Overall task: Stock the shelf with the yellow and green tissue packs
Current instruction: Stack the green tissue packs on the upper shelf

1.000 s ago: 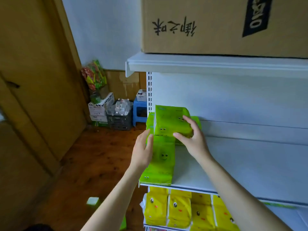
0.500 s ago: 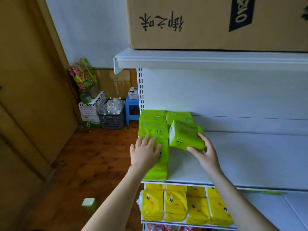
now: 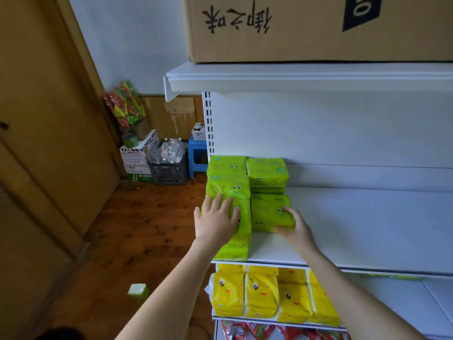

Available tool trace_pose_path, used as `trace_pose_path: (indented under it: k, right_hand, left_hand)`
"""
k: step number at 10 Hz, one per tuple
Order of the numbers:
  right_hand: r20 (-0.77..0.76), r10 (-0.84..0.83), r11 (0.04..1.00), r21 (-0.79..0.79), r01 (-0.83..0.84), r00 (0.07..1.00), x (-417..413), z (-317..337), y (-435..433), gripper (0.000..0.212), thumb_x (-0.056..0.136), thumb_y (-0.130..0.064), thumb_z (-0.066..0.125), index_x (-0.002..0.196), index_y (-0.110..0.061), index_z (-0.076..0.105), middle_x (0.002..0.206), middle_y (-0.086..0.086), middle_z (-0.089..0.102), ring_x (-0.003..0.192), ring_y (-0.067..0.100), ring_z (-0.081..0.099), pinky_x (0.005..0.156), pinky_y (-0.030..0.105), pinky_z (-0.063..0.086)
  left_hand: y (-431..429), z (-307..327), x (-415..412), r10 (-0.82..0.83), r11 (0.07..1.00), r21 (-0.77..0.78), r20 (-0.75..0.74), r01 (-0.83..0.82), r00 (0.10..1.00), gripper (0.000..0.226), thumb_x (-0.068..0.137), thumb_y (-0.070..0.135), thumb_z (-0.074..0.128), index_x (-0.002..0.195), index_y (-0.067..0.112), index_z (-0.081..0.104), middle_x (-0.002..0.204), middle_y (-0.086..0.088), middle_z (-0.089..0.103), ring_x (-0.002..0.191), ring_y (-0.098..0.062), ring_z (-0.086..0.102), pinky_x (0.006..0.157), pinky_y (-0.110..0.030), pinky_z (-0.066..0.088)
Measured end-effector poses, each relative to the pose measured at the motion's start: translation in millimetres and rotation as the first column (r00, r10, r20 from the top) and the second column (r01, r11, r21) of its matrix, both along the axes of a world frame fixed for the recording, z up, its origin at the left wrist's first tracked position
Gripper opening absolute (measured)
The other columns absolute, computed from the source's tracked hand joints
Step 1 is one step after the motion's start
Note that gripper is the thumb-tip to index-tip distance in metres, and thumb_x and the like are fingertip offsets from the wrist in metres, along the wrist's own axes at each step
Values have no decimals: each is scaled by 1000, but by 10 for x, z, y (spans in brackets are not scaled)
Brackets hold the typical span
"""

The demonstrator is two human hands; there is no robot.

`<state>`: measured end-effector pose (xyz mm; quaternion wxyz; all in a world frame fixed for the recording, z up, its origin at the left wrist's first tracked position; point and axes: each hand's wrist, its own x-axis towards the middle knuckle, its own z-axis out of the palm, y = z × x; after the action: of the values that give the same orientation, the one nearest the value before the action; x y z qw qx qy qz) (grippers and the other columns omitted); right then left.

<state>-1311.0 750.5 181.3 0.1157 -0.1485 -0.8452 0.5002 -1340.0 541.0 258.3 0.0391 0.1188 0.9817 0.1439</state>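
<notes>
Several green tissue packs with smiling faces lie at the left end of the white middle shelf (image 3: 367, 231). The left column runs front to back, and my left hand (image 3: 217, 220) rests flat on it with straight fingers, on a green pack (image 3: 229, 190). My right hand (image 3: 295, 230) grips the front right corner of another green pack (image 3: 268, 212), which lies on the shelf in front of a further green pack (image 3: 267, 171) at the back. Yellow tissue packs (image 3: 262, 294) with faces fill the left of the shelf below.
A large cardboard box (image 3: 306, 28) sits on the top shelf. Red packets (image 3: 259, 332) lie on the lowest shelf. On the wooden floor to the left are a black crate of bottles (image 3: 169, 165), white boxes (image 3: 137, 155), a blue stool (image 3: 197, 153) and one green pack (image 3: 138, 292).
My right hand has brought the green pack down from above the left column and set it flat on the shelf beside it. My left hand moved onto the top of the left column.
</notes>
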Motion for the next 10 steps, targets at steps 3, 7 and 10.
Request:
trace_pose_path:
  k: [3, 7, 10]
  right_hand:
    - [51, 8, 990, 139, -16, 999, -264, -46, 13, 66, 73, -8, 76, 131, -9, 45, 134, 16, 48, 123, 31, 46, 91, 33, 39]
    - [1, -2, 979, 206, 1, 1000, -217, -19, -43, 63, 78, -10, 72, 134, -5, 44, 139, 18, 38, 129, 31, 39, 100, 33, 36]
    - [111, 16, 960, 275, -46, 994, -206, 31, -18, 76, 78, -20, 74, 141, -10, 34, 150, 22, 18, 141, 33, 15, 111, 35, 20]
  left_hand:
    - [11, -31, 2, 10, 1000, 5, -11, -10, 1000, 51, 99, 49, 19, 148, 33, 20, 158, 6, 10, 146, -20, 1, 116, -47, 6]
    - [16, -55, -11, 16, 1000, 8, -23, -16, 1000, 51, 99, 49, 19, 148, 33, 20, 158, 6, 10, 146, -19, 1, 117, -46, 5]
    - [8, -74, -9, 21, 999, 26, -47, -20, 999, 51, 99, 50, 21, 147, 33, 23, 158, 6, 13, 146, -19, 3, 116, -46, 7]
